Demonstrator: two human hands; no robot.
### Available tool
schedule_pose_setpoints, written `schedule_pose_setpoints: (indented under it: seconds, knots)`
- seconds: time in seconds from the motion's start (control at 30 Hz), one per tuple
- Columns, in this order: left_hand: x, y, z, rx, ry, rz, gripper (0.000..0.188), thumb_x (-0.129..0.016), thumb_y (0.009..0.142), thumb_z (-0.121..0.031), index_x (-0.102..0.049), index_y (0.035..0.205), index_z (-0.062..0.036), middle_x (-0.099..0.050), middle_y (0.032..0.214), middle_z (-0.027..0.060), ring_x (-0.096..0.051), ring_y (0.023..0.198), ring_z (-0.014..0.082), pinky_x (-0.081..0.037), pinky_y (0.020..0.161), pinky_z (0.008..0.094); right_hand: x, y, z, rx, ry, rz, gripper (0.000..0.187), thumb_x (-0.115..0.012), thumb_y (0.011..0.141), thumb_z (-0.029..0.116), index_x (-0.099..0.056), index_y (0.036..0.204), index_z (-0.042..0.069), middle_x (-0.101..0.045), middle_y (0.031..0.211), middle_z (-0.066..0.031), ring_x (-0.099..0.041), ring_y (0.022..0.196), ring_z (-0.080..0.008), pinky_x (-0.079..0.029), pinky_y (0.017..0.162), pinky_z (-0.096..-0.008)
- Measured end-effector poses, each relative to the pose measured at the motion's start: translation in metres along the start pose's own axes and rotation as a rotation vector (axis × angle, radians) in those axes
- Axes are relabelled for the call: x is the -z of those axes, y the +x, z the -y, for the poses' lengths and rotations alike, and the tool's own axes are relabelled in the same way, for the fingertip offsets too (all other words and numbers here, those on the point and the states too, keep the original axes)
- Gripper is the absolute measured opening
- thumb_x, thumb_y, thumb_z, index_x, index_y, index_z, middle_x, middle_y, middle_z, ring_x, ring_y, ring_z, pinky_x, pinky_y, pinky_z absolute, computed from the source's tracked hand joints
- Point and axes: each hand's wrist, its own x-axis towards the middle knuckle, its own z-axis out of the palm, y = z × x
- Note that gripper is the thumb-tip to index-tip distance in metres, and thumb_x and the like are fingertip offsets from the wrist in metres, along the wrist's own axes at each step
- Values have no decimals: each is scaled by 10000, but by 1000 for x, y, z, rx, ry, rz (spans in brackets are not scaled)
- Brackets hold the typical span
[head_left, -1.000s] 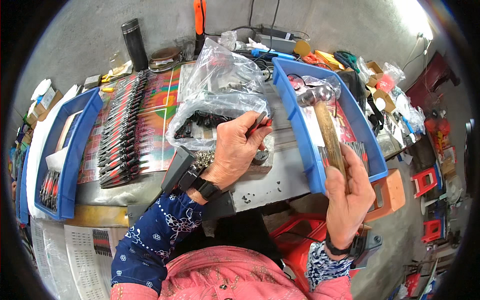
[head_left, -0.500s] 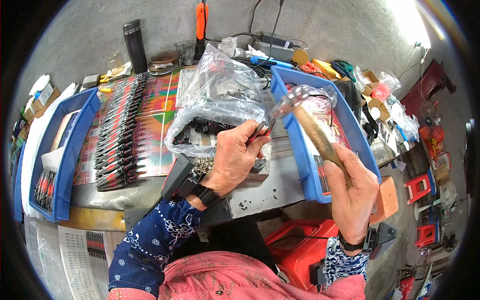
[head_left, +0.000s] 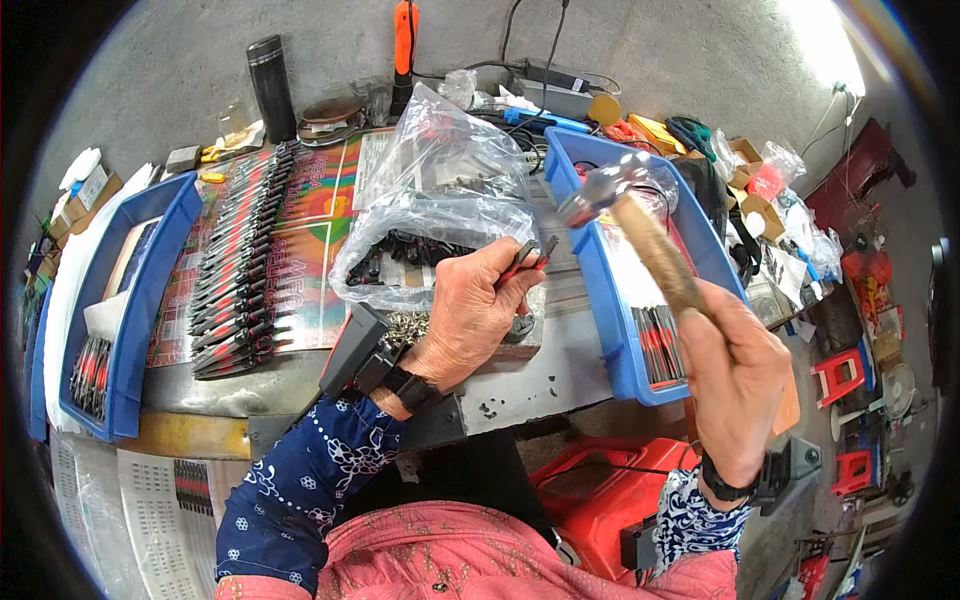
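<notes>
My left hand [head_left: 474,308] pinches a slim black-and-red piece [head_left: 543,255] with two dark prongs sticking out past the fingers; its exact kind is hard to make out. Just beneath is the edge of a block [head_left: 533,318], mostly hidden by the hand. My right hand [head_left: 738,375] is closed around the wooden handle of a hammer [head_left: 652,250]. The hammer's metal head, blurred by motion, is up and to the right of the piece, over the blue bin. Beside my left wrist lies a pile of small brass-coloured metal parts [head_left: 408,328].
A clear plastic bag [head_left: 445,150] of black parts stands behind my left hand. Rows of black-and-red pieces [head_left: 240,270] lie to the left. Blue bins stand at right [head_left: 620,340] and far left [head_left: 130,350], both holding similar pieces. A red stool [head_left: 620,500] is below.
My right hand and the hammer have moved to the right, the hammer head drawing away from the piece. My left hand keeps its grip in nearly the same place.
</notes>
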Motion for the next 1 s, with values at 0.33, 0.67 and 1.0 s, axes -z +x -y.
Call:
schedule_pose_setpoints:
  seconds: [0.33, 0.67, 1.0]
  knots:
    - [-1, 2, 1, 1, 26, -8, 63, -659, 889, -18, -626, 892, 35, -618, 694, 22, -564, 585, 60, -458, 527, 221, 3, 1, 8, 52, -165, -11, 227, -623, 883, 78, -649, 1061, -61, -616, 690, -79, -557, 605, -89, -436, 541, -265]
    - [-1, 0, -1, 15, -22, 7, 67, -661, 887, -14, -620, 878, 38, -601, 676, 15, -553, 578, 56, -457, 529, 216, 3, 4, -6, -143, 58, 35, 221, -602, 921, 81, -636, 1090, -56, -544, 660, -30, -463, 610, -65, -417, 544, -271]
    - [2, 2, -4, 99, -184, -54, 50, -647, 887, -4, -628, 883, 42, -631, 769, 44, -567, 588, 77, -467, 545, 217, -61, -32, -50, 169, -392, -71, 251, -565, 885, 49, -575, 1114, -53, -602, 875, -244, -600, 737, -417, -480, 626, -469]
